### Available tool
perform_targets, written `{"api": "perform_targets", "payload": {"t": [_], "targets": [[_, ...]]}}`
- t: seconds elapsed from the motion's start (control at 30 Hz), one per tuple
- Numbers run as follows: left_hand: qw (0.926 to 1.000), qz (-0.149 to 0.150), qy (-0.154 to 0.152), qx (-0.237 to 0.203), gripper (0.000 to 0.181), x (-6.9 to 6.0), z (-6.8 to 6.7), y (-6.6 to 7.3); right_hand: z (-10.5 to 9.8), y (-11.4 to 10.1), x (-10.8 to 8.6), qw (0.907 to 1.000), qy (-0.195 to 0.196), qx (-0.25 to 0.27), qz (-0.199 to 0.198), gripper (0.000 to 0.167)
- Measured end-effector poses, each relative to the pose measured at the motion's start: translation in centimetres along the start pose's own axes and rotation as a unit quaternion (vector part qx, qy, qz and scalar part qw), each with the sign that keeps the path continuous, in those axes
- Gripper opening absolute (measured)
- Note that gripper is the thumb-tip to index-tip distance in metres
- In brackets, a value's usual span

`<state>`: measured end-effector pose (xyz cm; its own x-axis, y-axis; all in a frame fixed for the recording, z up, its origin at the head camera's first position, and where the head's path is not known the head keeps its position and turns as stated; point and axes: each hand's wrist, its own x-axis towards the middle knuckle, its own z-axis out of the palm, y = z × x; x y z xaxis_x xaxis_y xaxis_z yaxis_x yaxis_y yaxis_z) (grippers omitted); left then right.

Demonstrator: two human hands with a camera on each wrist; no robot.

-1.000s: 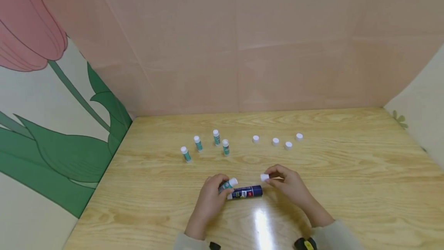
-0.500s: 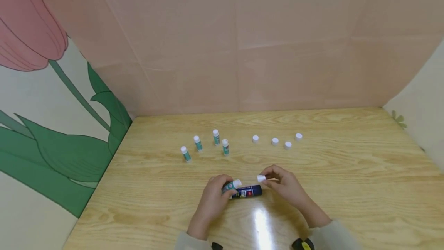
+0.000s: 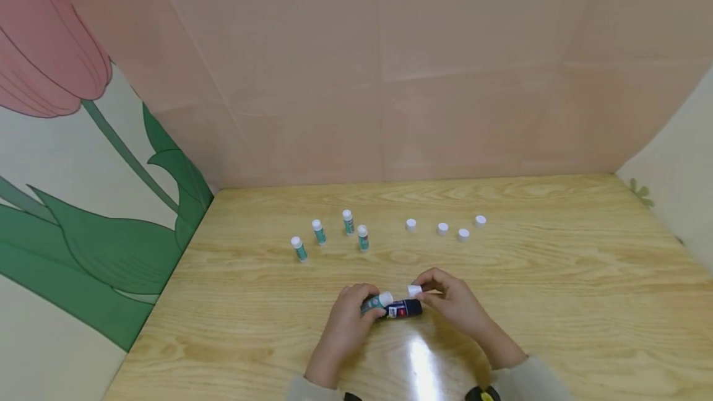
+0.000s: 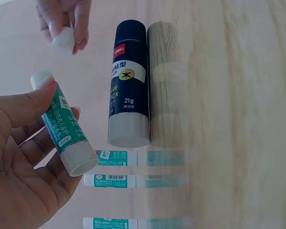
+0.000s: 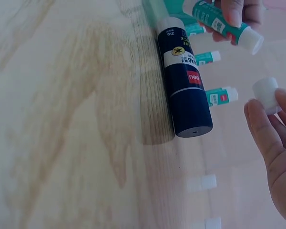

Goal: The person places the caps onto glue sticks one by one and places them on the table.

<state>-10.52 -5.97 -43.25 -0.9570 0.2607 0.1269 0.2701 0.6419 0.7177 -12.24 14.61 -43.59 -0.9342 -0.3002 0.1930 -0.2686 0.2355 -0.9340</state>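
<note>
at the left, four small glue sticks (image 3: 363, 239) stand upright on the surface (image 3: 239, 320); they are narrow, so a light knock can prob. tip them. next comes the left hand (image 3: 347, 315): its fingers are curled round a green glue stick (image 4: 63, 123), held tilted w/ one white end toward the right. this stick is prob. v. light & stiff, smooth, not fragile; best hold is approx. mid-barrel, on the label, away from that end, which may be sticky. just beside it, the dark blue glue stick (image 5: 183, 78) lies on its side; it is thicker, so prob. heavier, & may roll if pushed. then the right hand (image 3: 450, 303) pinches a white cap (image 5: 265, 94) w/ its fingers, near the green stick but apart. the cap looks hard, maybe slippery; its side wall is the good place. behind this hand, four loose caps (image 3: 442, 229) sit on the surface.
</note>
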Motion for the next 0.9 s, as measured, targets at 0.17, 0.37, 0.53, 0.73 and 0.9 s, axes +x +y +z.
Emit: {"api": "perform_targets", "payload": {"t": [0.17, 0.37, 0.53, 0.73, 0.9], "targets": [[1.0000, 0.004, 0.000, 0.002, 0.023, 0.08, 0.23, 0.02, 0.01, 0.03, 0.05, 0.9999, -0.013, 0.005, -0.003, 0.014], [0.9999, 0.017, -0.002, 0.001, 0.024, 0.18, 0.41, 0.17, 0.09, 0.05, 0.04, 0.9997, -0.021, 0.001, -0.009, 0.013], [0.9998, 0.021, -0.006, -0.002, 0.026, 0.19, 0.50, 0.26, 0.18, 0.06, 0.03, 0.9996, -0.021, 0.003, -0.019, 0.013], [0.9996, 0.024, -0.012, -0.010, 0.023, 0.24, 0.70, 0.35, 0.22, -0.21, -0.08, 0.9988, -0.036, 0.014, -0.029, 0.013], [0.9996, 0.027, -0.012, -0.007, 0.021, 0.26, 0.77, 0.44, 0.23, -0.52, -0.15, 0.9982, -0.046, 0.021, -0.031, 0.013]]}}
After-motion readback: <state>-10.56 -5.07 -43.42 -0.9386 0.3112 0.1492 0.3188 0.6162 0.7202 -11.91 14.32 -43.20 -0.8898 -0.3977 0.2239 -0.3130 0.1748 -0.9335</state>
